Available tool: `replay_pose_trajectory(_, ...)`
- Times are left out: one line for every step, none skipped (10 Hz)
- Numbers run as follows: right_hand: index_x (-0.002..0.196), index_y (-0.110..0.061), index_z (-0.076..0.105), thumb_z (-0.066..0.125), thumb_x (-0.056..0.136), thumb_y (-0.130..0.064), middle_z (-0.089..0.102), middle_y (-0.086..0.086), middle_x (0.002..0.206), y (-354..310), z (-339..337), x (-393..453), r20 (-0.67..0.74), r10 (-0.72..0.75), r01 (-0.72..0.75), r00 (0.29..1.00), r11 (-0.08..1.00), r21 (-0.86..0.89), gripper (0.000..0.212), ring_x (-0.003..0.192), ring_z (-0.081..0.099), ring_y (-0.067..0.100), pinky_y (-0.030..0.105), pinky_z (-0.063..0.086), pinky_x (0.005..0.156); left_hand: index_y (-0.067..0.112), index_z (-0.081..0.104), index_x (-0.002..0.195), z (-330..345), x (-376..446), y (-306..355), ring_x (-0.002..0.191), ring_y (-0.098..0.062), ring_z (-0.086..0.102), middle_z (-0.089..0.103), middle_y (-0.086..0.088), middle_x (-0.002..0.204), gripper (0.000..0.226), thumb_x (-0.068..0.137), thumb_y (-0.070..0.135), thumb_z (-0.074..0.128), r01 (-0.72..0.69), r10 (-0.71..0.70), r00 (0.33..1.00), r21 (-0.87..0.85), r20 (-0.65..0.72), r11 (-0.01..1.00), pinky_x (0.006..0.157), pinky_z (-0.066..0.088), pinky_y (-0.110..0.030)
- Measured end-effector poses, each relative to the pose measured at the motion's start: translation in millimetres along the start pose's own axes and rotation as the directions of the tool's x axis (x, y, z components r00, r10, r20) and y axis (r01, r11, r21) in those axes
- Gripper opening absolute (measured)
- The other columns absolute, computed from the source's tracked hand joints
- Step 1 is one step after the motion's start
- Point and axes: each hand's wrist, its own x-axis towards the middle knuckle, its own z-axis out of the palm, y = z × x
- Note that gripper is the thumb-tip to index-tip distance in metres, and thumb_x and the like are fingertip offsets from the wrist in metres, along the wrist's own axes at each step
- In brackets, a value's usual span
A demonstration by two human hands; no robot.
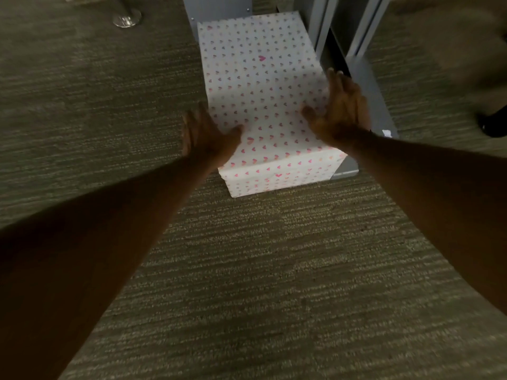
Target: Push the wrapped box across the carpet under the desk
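A box wrapped in white paper with small pink hearts (260,86) lies on the grey-green carpet (247,270), its far end in shadow between grey desk panels. My left hand (204,134) lies flat against the box's left side, thumb on the top face. My right hand (338,111) presses the right side with fingers spread along the edge and thumb on top. Both forearms reach in from the bottom corners. Neither hand closes around the box.
A grey desk leg panel with a flat foot (365,86) runs along the box's right side. Another grey panel (216,6) stands behind the box. A round chrome foot (126,19) sits at the upper left. A dark shoe-like shape (493,124) is at the right edge.
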Motion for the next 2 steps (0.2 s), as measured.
replay_pose_trajectory(0.157,-0.012,0.014,0.055,0.085,-0.061,0.019,0.019,0.165,-2.6,0.4,-21.0,0.02,-0.078,0.079,0.997,0.994,-0.081,0.097,0.151,0.019,0.038,0.054,0.019,0.121,0.015,0.011,0.154,-1.1,-17.0,-6.0,0.147,-0.038,0.018,0.016,-0.018,0.16,0.112,0.07,0.064,0.065,-0.184,0.185,0.983,0.153,0.011,0.971,0.115,0.027,-0.056)
replay_pose_trajectory(0.158,-0.009,0.009,0.047,0.083,-0.069,0.01,0.02,0.166,-9.3,-1.3,-52.3,0.06,-0.151,0.159,0.987,0.978,-0.138,0.103,0.153,0.01,0.036,0.049,0.008,0.122,0.014,-0.002,0.156,-6.6,-44.9,-16.2,0.15,-0.039,0.006,0.003,-0.021,0.164,0.12,0.069,0.067,0.063,-0.337,0.333,0.94,0.326,0.07,0.883,0.12,0.014,-0.054)
